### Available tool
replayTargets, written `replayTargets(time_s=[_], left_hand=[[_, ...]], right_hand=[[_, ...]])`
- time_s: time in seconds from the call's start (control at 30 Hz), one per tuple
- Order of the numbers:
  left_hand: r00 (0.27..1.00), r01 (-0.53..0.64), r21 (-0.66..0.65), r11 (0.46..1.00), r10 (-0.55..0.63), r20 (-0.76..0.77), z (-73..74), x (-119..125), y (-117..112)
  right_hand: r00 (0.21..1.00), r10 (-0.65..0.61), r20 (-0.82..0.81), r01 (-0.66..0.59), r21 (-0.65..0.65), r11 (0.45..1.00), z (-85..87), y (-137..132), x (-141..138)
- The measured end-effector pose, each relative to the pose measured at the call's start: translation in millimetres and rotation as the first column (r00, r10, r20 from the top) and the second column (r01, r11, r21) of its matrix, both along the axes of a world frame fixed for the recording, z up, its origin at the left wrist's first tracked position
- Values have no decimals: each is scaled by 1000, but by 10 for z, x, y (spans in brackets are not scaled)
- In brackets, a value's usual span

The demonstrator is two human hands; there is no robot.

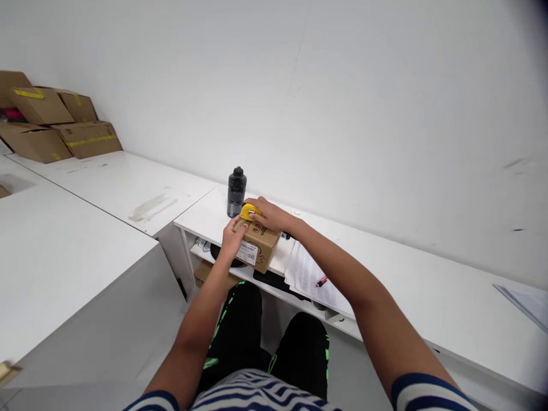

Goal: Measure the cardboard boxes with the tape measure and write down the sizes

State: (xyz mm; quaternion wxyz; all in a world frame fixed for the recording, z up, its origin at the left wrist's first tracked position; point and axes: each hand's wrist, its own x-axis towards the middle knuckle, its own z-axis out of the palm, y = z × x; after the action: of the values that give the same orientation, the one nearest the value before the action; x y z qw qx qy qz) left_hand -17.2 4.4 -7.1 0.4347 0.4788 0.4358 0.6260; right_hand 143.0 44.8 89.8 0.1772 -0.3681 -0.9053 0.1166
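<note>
A small brown cardboard box (268,246) with a white printed label lies on the white desk, its near end at the desk's front edge. My right hand (266,212) is closed around a yellow tape measure (248,211) just above the box's far left part. At the box's left end is my left hand (233,235), its thumb on the top and its fingers curled at the side, gripping it. Whether any of the tape's blade is pulled out I cannot make out. A dark drink bottle (236,191) stands upright right behind the hands.
Printed papers (314,277) with a red and black pen (321,281) lie right of the box. Larger cardboard boxes (85,137) are stacked at the back left. Below the desktop runs an open shelf holding dark items. A white wall (342,114) rises behind the desk.
</note>
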Motion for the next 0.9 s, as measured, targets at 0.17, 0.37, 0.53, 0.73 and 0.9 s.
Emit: replayTargets(time_s=[0.17, 0.37, 0.53, 0.73, 0.9], left_hand=[[987, -116, 11, 993, 116, -111, 23, 74, 7], [987, -110, 13, 994, 111, -113, 13, 94, 45], [986, -128, 23, 991, 130, -102, -39, 61, 103], [989, -124, -4, 992, 123, -82, -38, 115, 130], [973, -167, 48, 985, 173, -151, 29, 278, 134]], right_hand=[[998, -61, 28, 61, -5, 998, 84, -303, 427], [986, -163, 24, 164, -20, 986, -7, -813, 1252], [982, -178, -58, 178, -5, 984, -148, -911, 1478], [983, -157, -95, 167, 108, 980, -119, -599, 944], [988, -117, -98, 128, 120, 985, -142, -87, 206]])
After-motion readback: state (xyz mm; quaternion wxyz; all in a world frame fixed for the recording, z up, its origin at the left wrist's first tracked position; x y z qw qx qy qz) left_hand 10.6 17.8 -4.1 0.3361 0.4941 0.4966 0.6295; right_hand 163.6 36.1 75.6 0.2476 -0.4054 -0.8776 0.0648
